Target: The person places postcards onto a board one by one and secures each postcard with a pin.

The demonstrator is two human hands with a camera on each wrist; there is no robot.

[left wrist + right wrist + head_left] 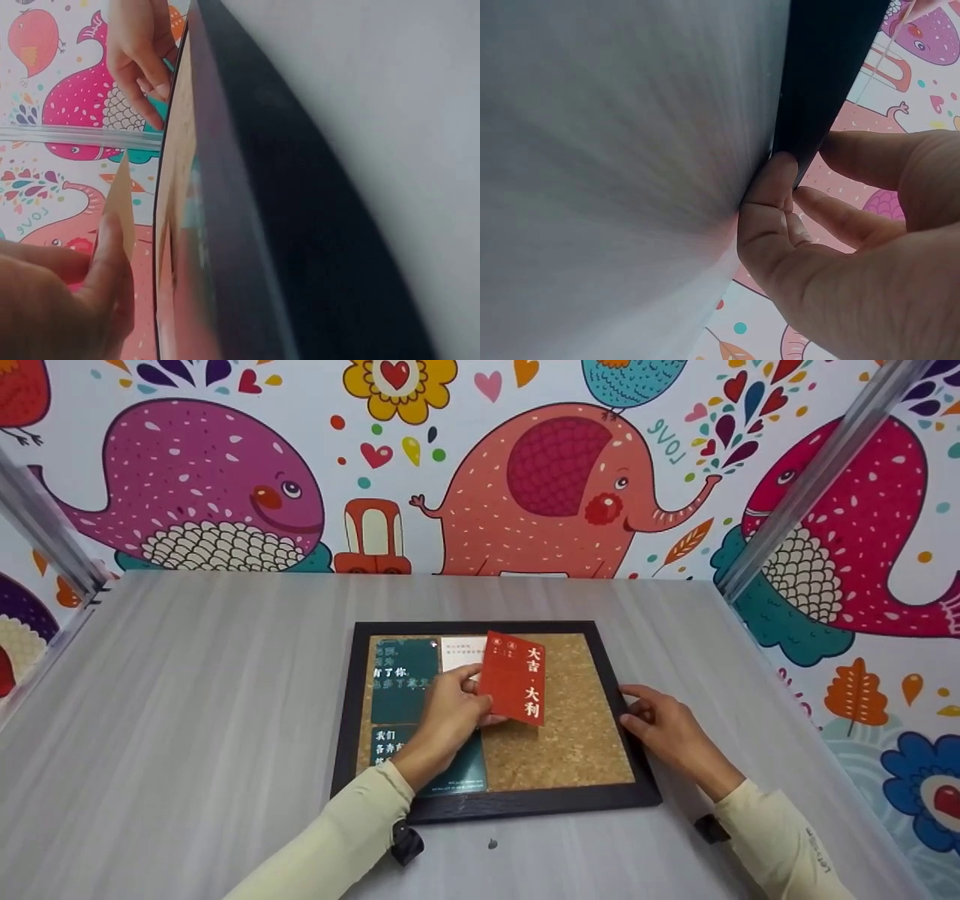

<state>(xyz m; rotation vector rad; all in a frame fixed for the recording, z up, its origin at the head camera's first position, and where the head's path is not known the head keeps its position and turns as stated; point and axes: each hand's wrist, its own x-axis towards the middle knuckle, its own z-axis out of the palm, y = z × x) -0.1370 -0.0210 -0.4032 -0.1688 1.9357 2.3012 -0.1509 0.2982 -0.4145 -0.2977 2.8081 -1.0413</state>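
Observation:
In the head view my left hand [454,705] pinches a red card [512,679] with white Chinese characters, tilted above a cork board [570,720] in a black frame. The left wrist view has the thumb and fingers [109,262] pinching the card [124,195] beside the frame [255,187]. At the board's right edge, my right hand [671,731] holds the black frame with thumb and fingers; the right wrist view shows them at the rim [821,75]. Dark green cards [405,705] with white writing cover the board's left part, and a white card [459,654] lies partly behind the left hand.
The board lies on a pale grey table [225,675]. A small dark grey object [493,844] sits in front of the frame. A wall with printed elephants [555,495] stands behind, with metal posts [825,472] at the corners.

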